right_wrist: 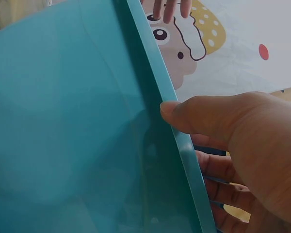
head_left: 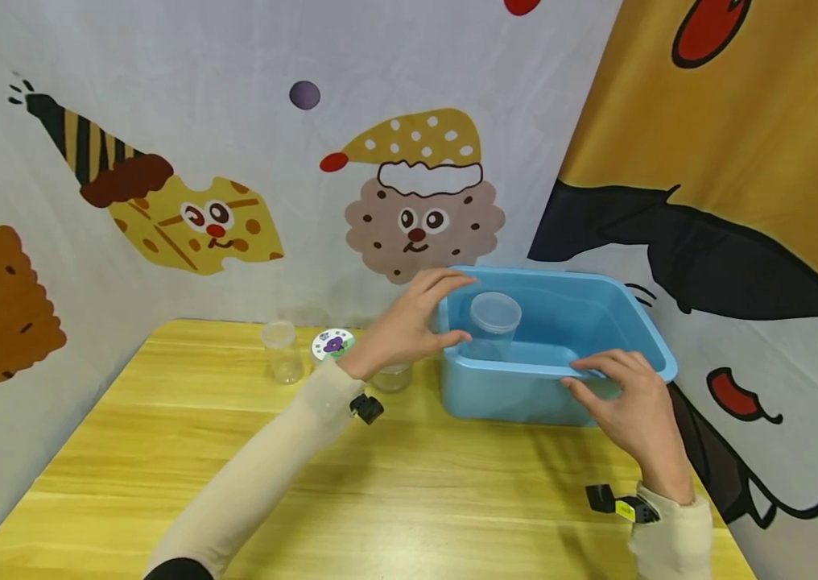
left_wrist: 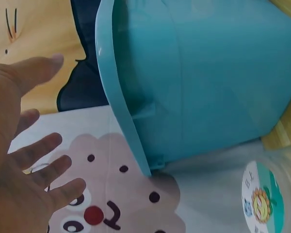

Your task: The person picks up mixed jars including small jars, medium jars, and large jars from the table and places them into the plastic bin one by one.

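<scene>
A light blue plastic bin (head_left: 525, 395) stands at the back right of the table. Inside it, toward the left end, is a clear lidded plastic jar (head_left: 496, 314). My right hand (head_left: 634, 407) holds the bin's front rim near the right corner; in the right wrist view its thumb (right_wrist: 203, 114) lies on the rim's outer side, with the fingers behind the rim. Beside the bin's left end, my left hand (head_left: 409, 322) is raised with fingers loosely extended. In the left wrist view that hand (left_wrist: 24, 160) is apart from the bin and holds nothing.
Left of the bin stand a clear jar (head_left: 282, 354), a jar with a purple-flower lid (head_left: 332, 344) and another jar (head_left: 392, 379) partly behind the left hand. A sunflower-printed lid (left_wrist: 262, 199) shows in the left wrist view. Behind the wooden table (head_left: 380, 491) hangs a cartoon-printed cloth (head_left: 235, 121).
</scene>
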